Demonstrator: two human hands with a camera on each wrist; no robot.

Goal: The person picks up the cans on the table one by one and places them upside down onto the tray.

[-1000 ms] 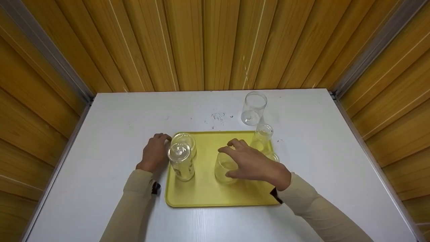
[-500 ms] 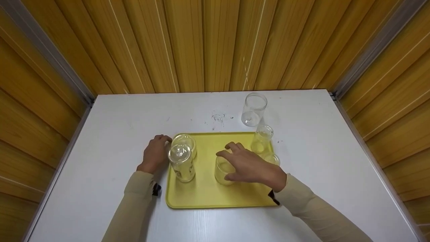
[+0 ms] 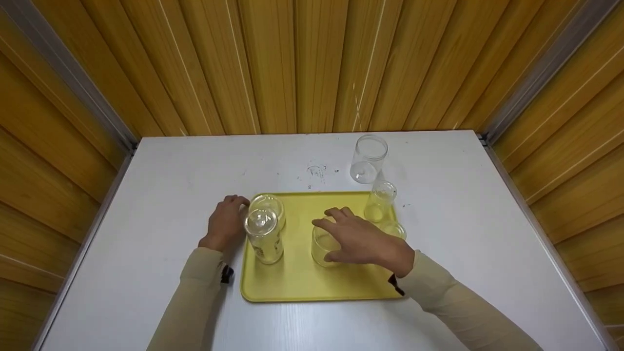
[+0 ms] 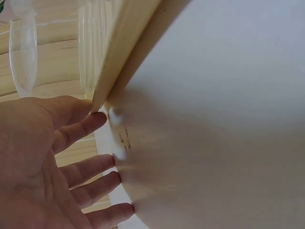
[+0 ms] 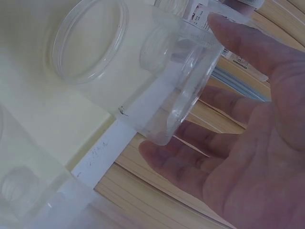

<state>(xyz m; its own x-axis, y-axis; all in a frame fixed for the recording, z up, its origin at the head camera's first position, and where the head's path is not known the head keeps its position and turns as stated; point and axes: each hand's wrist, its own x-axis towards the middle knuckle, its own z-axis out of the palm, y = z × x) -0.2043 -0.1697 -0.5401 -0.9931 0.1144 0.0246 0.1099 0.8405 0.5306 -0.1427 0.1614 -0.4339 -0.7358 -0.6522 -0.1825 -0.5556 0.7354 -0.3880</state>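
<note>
My left hand [image 3: 224, 222] is at the left edge of the yellow tray [image 3: 302, 287]. In the left wrist view its thumb and index finger pinch the tray's rim [image 4: 119, 52], and the other fingertips rest against the white surface. My right hand [image 3: 363, 241] spans the top of a clear jar [image 3: 320, 251] in the tray's middle. The right wrist view shows the thumb on one side of this jar [image 5: 157, 95] and fingers on the other. A tall clear bottle [image 3: 265, 243] with printing stands bottom-up at the tray's left, before a wider jar [image 3: 268, 202].
A slim clear jar [image 3: 380, 202] stands at the tray's back right corner. Another clear jar [image 3: 395, 230] is partly hidden behind my right hand. Beyond the tray, a large open jar [image 3: 369, 161] stands on the white table [image 3: 195, 165]. Wood-patterned walls enclose three sides.
My right hand has shifted slightly left over the jar. The left hand stays at the tray's edge, and the other jars have not moved.
</note>
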